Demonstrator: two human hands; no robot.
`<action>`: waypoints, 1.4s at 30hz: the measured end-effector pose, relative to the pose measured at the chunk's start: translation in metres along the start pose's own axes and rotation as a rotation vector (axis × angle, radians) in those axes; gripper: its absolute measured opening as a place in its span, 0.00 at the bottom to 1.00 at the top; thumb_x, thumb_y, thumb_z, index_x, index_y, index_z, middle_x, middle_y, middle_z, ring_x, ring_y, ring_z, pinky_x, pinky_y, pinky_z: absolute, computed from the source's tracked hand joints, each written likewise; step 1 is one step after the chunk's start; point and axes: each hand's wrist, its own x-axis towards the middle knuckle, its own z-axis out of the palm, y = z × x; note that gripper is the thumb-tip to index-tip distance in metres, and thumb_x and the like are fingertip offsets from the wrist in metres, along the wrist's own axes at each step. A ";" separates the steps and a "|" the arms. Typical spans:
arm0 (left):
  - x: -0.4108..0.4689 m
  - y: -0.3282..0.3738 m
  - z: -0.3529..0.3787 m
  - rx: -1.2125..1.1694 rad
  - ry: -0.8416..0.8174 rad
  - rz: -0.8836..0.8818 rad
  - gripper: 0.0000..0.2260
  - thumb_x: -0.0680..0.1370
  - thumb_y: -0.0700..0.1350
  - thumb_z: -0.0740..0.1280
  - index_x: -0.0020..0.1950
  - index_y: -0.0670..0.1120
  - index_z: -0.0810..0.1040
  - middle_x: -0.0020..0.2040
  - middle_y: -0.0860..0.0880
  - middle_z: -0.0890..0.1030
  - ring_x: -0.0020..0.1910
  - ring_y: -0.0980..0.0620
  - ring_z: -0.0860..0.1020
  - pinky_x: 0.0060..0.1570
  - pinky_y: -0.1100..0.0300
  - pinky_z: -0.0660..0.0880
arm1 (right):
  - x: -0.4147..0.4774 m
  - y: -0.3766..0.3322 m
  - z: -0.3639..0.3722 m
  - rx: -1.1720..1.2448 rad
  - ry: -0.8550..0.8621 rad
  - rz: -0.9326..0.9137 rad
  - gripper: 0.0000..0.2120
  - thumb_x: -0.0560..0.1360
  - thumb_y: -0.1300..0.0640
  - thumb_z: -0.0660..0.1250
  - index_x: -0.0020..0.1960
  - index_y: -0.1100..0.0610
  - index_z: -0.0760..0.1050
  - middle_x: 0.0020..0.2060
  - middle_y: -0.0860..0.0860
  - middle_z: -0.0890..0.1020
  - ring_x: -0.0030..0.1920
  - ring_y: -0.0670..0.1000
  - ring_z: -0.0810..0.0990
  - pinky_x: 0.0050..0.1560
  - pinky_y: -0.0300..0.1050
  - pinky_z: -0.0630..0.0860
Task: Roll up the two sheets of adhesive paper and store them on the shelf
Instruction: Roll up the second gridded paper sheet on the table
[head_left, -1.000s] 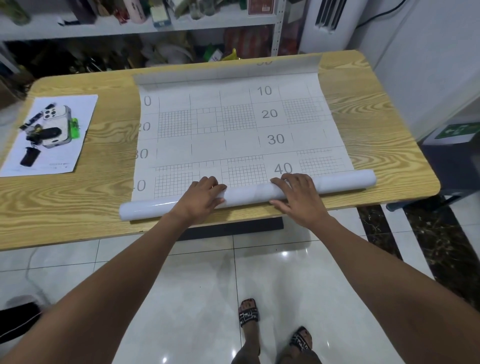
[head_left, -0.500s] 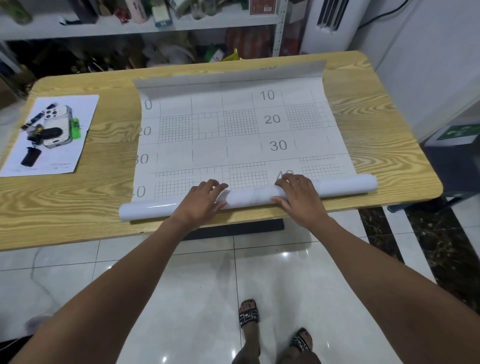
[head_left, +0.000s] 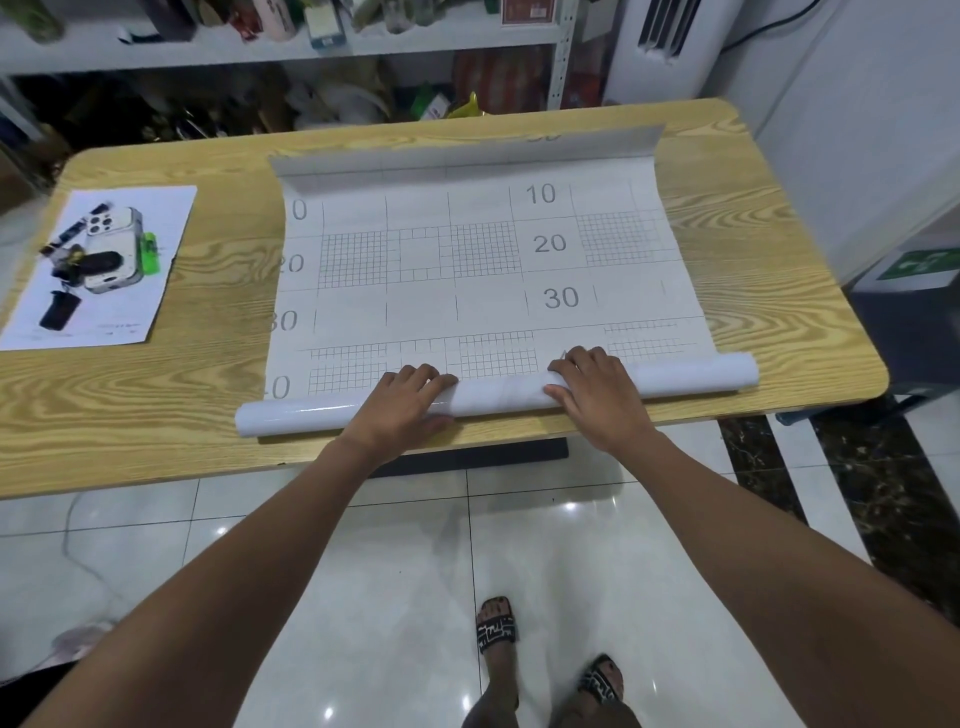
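Currently adhesive paper roll (head_left: 498, 399) lying along table (head_left: 156, 415) near edge, axis running left-right; left hand (head_left: 400, 402), right hand (head_left: 597, 397) gripping it, fingers curling over.

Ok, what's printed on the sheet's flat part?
Grey grid lines and numbers on a white ground, across the sheet; the head view shows it best.

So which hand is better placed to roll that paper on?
The right hand, narrowly: its fingers drape over the white paper roll to the gridded sheet ahead. The left hand grips it too; both likely push.
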 end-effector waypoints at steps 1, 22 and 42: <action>0.000 0.000 0.000 0.003 0.000 0.004 0.22 0.72 0.55 0.67 0.61 0.44 0.74 0.52 0.44 0.77 0.46 0.42 0.75 0.45 0.51 0.71 | 0.000 0.000 -0.001 0.003 0.001 0.002 0.24 0.77 0.44 0.47 0.54 0.57 0.77 0.47 0.55 0.78 0.45 0.58 0.76 0.47 0.51 0.72; 0.004 0.003 -0.008 -0.059 -0.042 -0.029 0.23 0.79 0.51 0.60 0.71 0.45 0.61 0.61 0.45 0.74 0.56 0.44 0.70 0.55 0.51 0.65 | -0.017 0.012 -0.007 0.028 0.016 -0.070 0.28 0.75 0.38 0.52 0.65 0.57 0.70 0.55 0.56 0.77 0.52 0.58 0.75 0.60 0.51 0.63; 0.007 0.010 0.002 0.114 0.078 -0.002 0.17 0.74 0.50 0.66 0.60 0.51 0.66 0.51 0.45 0.79 0.45 0.42 0.78 0.43 0.51 0.75 | -0.010 0.010 -0.005 0.012 0.053 -0.083 0.27 0.71 0.47 0.71 0.65 0.59 0.71 0.49 0.56 0.79 0.48 0.59 0.76 0.51 0.53 0.73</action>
